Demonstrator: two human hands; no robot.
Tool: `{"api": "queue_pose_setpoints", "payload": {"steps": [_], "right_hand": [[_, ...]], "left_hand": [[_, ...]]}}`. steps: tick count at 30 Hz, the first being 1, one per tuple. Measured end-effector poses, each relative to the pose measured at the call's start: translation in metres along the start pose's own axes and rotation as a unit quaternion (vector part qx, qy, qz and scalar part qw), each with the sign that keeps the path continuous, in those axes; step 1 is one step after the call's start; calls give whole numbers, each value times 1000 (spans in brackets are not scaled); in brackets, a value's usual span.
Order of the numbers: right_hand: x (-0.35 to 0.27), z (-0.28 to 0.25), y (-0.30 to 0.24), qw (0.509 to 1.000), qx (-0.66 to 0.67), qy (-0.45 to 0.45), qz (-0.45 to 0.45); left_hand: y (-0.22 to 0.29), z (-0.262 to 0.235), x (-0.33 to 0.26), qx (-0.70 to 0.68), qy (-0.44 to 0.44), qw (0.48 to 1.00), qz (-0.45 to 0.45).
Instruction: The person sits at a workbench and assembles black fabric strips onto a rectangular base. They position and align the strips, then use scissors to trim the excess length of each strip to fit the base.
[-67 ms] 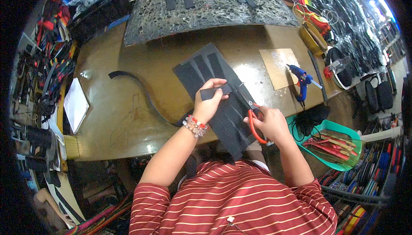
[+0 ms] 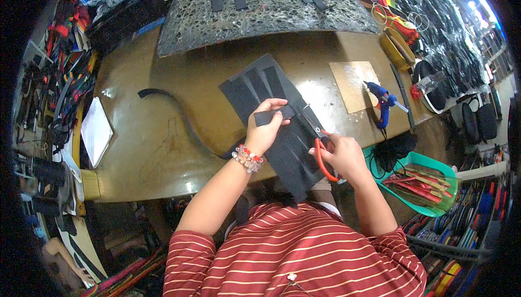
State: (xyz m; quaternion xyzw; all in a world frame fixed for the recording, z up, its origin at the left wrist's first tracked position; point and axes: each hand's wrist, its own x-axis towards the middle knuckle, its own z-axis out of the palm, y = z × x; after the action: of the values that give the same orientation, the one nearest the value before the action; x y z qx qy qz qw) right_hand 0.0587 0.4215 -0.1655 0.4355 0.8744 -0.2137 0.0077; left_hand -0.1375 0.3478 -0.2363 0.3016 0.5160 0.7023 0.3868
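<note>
A: Biggest thing first: the brown table (image 2: 163,150), with a grey speckled mat (image 2: 260,14) at its far edge carrying dark strips.

B: And lying over the near edge, the black sheet (image 2: 271,112), already slit into bands.

A: Right. The left hand (image 2: 263,128) pinches one short black strip (image 2: 274,116) above that sheet, fingers closed around its end. The right hand (image 2: 342,156) grips the orange-handled scissors (image 2: 321,153), fingers wrapped through the loops, blades pointing up toward the strip.

B: Are the blades open?

A: Too small to tell. Off to the right sit a blue glue gun (image 2: 382,101) beside a tan board (image 2: 355,82), and a green tray (image 2: 429,183) of tools below the table edge.

B: What could go wrong?

A: I'd judge the strip is floppy and held at one end only; if it sags or twists, the cut could wander. The left fingertips also sit close to the blades, so a nick seems possible.
</note>
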Motion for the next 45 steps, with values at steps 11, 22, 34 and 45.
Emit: {"api": "queue_pose_setpoints", "payload": {"steps": [11, 22, 34, 45], "right_hand": [[22, -2, 0, 998, -52, -17, -44], [28, 3, 3, 992, -41, 41, -111], [55, -18, 35, 991, -41, 125, 6], [185, 13, -17, 897, -185, 275, -293]], "left_hand": [[0, 1, 0, -2, -3, 1000, -6], [2, 0, 0, 19, -8, 1000, -10], [9, -9, 1, 18, 3, 998, -54], [44, -2, -28, 396, -41, 906, 145]]}}
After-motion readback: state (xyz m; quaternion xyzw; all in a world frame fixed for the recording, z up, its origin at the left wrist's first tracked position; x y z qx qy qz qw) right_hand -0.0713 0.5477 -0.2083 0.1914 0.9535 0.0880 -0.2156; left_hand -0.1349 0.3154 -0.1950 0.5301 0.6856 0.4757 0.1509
